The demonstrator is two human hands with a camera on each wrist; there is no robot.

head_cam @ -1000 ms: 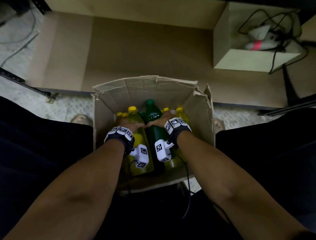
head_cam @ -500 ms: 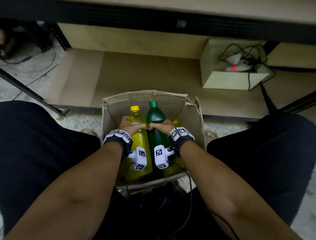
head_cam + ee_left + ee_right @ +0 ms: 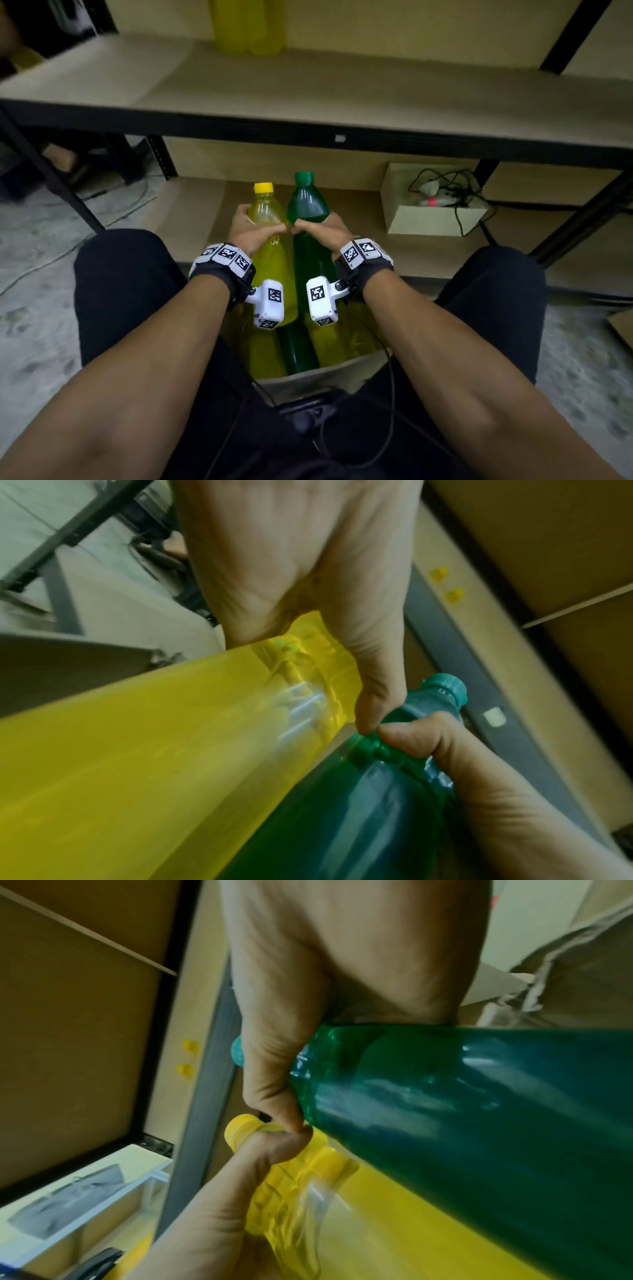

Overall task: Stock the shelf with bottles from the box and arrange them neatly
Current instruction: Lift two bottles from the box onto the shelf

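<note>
My left hand point(image 3: 253, 229) grips a yellow bottle point(image 3: 270, 267) with a yellow cap around its shoulder. My right hand point(image 3: 323, 228) grips a green bottle point(image 3: 308, 250) with a green cap the same way. Both bottles are upright, side by side and touching, lifted above the cardboard box point(image 3: 329, 371) between my knees. In the left wrist view my left hand point(image 3: 308, 620) wraps the yellow bottle point(image 3: 154, 737); in the right wrist view my right hand point(image 3: 291, 1031) wraps the green bottle point(image 3: 462, 1104). More yellow and green bottles point(image 3: 267, 353) remain in the box. The shelf board point(image 3: 342, 89) lies ahead, above the bottles.
Two yellow bottles point(image 3: 248, 27) stand at the back of the shelf. On the lower shelf to the right sits a small open box point(image 3: 431, 219) with cables. Black uprights point(image 3: 51, 178) frame the shelf. My legs flank the cardboard box.
Both hands have lifted the yellow and green bottles up out of the box, side by side. My head has tilted up, bringing the upper shelf into view.
</note>
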